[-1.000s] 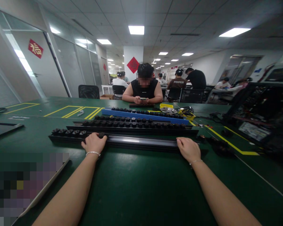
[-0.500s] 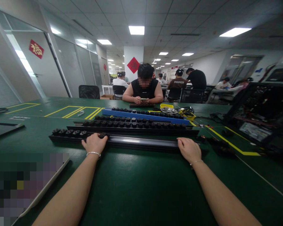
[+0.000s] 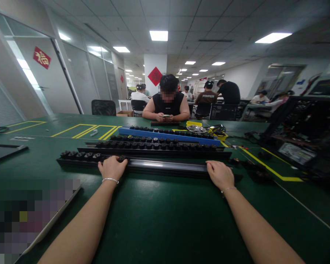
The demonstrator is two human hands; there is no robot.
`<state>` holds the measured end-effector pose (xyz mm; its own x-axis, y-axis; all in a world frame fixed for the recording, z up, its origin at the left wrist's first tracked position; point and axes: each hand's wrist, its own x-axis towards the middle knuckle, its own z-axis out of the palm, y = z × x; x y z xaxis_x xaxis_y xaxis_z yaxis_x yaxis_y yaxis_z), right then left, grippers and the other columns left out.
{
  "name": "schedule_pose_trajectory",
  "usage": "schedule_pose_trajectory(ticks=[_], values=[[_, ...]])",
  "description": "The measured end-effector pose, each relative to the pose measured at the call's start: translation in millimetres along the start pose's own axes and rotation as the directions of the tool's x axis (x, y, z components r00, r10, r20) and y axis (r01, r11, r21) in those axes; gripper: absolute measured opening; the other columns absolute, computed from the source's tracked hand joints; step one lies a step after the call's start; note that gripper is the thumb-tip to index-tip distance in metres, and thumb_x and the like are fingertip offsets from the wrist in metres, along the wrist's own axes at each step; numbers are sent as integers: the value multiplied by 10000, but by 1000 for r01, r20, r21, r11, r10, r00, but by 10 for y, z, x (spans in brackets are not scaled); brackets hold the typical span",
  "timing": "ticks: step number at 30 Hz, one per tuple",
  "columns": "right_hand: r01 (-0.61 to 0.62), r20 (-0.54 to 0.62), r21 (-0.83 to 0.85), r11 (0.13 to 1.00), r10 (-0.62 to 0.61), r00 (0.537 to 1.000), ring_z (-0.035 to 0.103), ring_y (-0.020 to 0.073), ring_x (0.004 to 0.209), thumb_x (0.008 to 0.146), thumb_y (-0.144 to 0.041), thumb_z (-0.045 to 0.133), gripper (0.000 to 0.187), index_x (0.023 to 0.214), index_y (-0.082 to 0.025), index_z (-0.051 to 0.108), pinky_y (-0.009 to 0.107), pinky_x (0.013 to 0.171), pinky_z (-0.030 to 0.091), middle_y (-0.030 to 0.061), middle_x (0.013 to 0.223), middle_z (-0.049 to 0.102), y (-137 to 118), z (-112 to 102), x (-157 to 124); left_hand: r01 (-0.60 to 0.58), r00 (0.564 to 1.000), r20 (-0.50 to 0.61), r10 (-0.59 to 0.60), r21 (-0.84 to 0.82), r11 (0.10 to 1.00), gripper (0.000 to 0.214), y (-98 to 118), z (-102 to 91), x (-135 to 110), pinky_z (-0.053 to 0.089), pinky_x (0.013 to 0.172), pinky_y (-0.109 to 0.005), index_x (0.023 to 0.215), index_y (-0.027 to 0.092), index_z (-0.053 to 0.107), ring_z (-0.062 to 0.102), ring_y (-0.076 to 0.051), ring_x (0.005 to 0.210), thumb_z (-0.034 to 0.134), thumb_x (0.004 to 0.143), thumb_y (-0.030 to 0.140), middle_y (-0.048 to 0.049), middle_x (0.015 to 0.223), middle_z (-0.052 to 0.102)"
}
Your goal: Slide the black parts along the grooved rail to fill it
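Note:
A long black rail (image 3: 165, 164) with a shiny top lies across the table in front of me. My right hand (image 3: 220, 174) is closed around its right part, the fingertips over the far side. Toward the left, my left hand (image 3: 112, 169) is closed on a small black knob-like part (image 3: 122, 158) on the rail; my fingers hide much of it. Several similar black parts (image 3: 84, 155) stand in a row on the rail's left end. Just behind lies another black rail (image 3: 159, 151), with rows of such parts beyond it.
A blue rail (image 3: 209, 140) carries more black parts farther back. Near it are a metal dish (image 3: 196, 129) and a yellow tray (image 3: 194, 124). An open black computer case (image 3: 299, 135) stands at right. Across the green table (image 3: 154, 220) sits a person (image 3: 167, 99) holding a phone.
My left hand has slid slightly to the right along the rail, and the small black part has moved with it. My right hand stays in place on the rail.

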<state>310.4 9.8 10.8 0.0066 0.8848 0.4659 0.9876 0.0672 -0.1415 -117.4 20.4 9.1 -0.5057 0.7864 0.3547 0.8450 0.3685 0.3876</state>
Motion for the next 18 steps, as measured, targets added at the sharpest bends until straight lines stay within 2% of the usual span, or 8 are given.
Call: schedule_pose_trajectory(ticks=[18], values=[[-8,14,-4,1000,8,1000,554,192,992,862,-327,310,384,980,-217,659,322,803,406,32,1061,654,-9,-12,-1,-28,1000,12,28,-4,1000,411,73,-15,-59,213,1008,-512,853,194,669,562,-308,975,520,679,535,-122,901,678]])
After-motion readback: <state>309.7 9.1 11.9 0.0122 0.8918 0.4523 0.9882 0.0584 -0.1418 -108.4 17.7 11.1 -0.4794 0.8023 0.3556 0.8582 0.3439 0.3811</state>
